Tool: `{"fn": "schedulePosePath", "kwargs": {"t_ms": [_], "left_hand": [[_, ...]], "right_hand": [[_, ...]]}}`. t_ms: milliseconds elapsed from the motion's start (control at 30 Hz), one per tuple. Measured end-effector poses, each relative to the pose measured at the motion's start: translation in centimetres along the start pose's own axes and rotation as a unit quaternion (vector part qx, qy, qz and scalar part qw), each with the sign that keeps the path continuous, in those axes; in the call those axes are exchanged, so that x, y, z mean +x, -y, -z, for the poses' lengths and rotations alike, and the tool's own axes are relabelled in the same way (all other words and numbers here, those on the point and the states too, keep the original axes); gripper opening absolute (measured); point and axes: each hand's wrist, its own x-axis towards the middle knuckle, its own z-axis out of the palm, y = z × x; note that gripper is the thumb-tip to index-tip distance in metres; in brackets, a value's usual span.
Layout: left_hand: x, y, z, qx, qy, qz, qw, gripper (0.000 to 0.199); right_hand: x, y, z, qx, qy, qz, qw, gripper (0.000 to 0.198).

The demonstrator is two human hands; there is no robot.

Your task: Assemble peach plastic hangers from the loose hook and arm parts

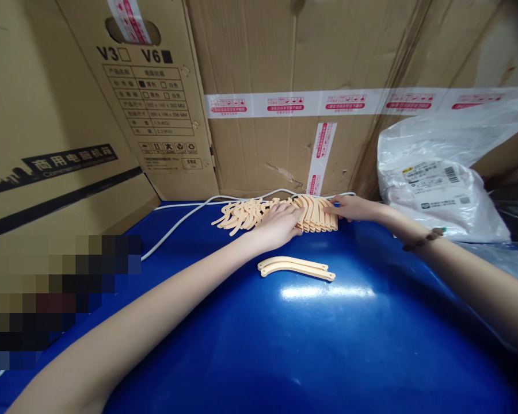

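Observation:
Several cream-coloured curved strips, with small holes at their ends, stand packed in a neat row (pixel 313 215) at the back of the blue surface. My left hand (pixel 280 223) lies palm down at the row's left side, fingers stretched over the strips; its fingertips are partly hidden. At the right end, my right hand (pixel 347 208) grips the row's edge between thumb and fingers. Left of my left hand spreads a looser heap of the same strips (pixel 240 215). Nearer to me, two curved strips (pixel 297 267) rest side by side.
Large cardboard boxes (pixel 259 155) stand behind the blue surface (pixel 319 345). A white cable (pixel 176 233) runs along the back left. To the right sits a white plastic package (pixel 435 190) with a label. Pixelated blocks cover the lower left.

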Motion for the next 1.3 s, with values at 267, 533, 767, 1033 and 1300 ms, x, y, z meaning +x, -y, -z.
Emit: {"fn": "schedulePosePath", "kwargs": {"t_ms": [267, 533, 767, 1033, 1300], "left_hand": [[-4.3, 0.6, 2.5, -0.049, -0.046, -0.016, 0.998, 0.047], [-8.5, 3.6, 2.5, -0.065, -0.102, 0.017, 0.992, 0.023], [-8.2, 4.8, 0.7, 0.024, -0.107, 0.032, 0.993, 0.02], [-5.4, 2.2, 0.5, 0.134, -0.072, -0.056, 0.987, 0.02], [-4.5, 2.2, 0.8, 0.189, -0.07, -0.071, 0.977, 0.02]], "right_hand": [[-1.9, 1.7, 2.6, -0.083, -0.084, -0.013, 0.993, 0.063], [-10.5, 6.2, 0.3, -0.142, -0.064, 0.204, 0.966, 0.047], [-13.7, 6.3, -4.3, -0.061, -0.054, 0.303, 0.95, 0.034], [-13.7, 6.1, -5.1, 0.038, -0.052, 0.341, 0.938, 0.032], [-14.1, 6.1, -5.4, 0.044, -0.043, 0.348, 0.936, 0.032]]}}
